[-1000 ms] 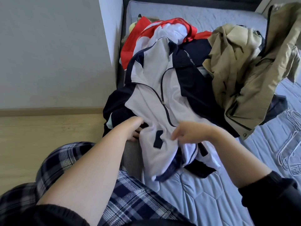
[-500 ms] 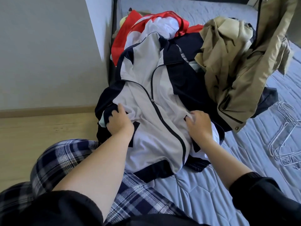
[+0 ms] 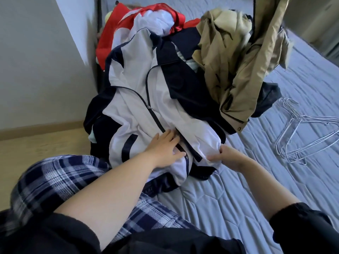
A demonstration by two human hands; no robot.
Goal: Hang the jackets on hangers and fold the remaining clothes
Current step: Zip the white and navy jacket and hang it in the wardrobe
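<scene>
Far left we see a grey wall [image 3: 36,61] meeting a wooden floor [image 3: 36,143], then a plaid trouser leg [image 3: 55,180] low in the view. Next, the white and navy zip jacket [image 3: 139,107] lies front-up on top of the clothes pile at the edge of the bed [image 3: 211,208], its lower hem hanging toward the trouser leg. Our left hand [image 3: 165,147] lies flat on the jacket, fingers spread and not gripping, touching the dark zipper line near the hem. Behind the jacket, a red garment [image 3: 113,33] sits against the wall corner with white fabric bunched on it. Our right hand [image 3: 225,155] is closed, pinching a fold of the white jacket fabric just right of the zipper. Further right a khaki coat [image 3: 238,61] is heaped on the pile, partly over a dark garment [image 3: 267,99]; 1 part of the coat rises out of the top of the view. Far right, a bunch of white wire hangers [image 3: 302,132] lies on the grey quilted bed, well apart from both hands. Black sleeves [image 3: 300,228] are pushed up both forearms.
</scene>
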